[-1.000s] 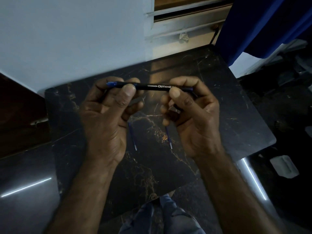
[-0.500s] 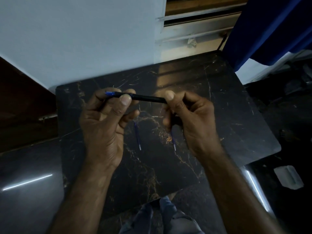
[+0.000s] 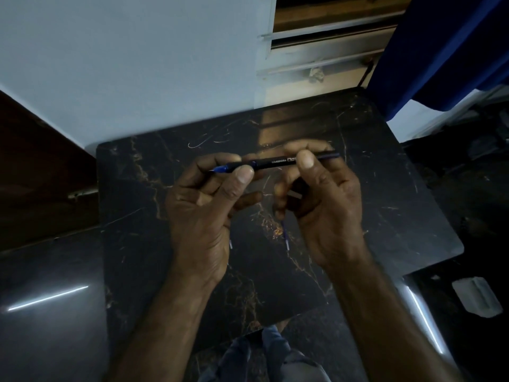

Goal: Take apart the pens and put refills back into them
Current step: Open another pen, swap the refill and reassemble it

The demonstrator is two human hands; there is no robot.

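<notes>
A black pen (image 3: 271, 163) with white lettering and a blue tip at its left end is held level above the dark marble tabletop (image 3: 385, 194). My left hand (image 3: 203, 205) pinches the tip end between thumb and fingers. My right hand (image 3: 325, 199) grips the barrel's right part, its thumb on the lettering, and also curls around a small pale piece in its palm. On the table lie two thin blue refills: one (image 3: 286, 237) between my hands, one (image 3: 230, 244) mostly hidden under my left hand.
A pale blue wall rises behind the table, with a window frame (image 3: 316, 51) and a blue curtain (image 3: 446, 45) at the right. A white plastic object (image 3: 478, 299) lies on the floor at the right. My knees (image 3: 264, 357) show below the table's front edge.
Both hands have stayed on the pen. The right hand has slid along the barrel, so the lettering shows again, and a small gap appears between tip section and barrel.
</notes>
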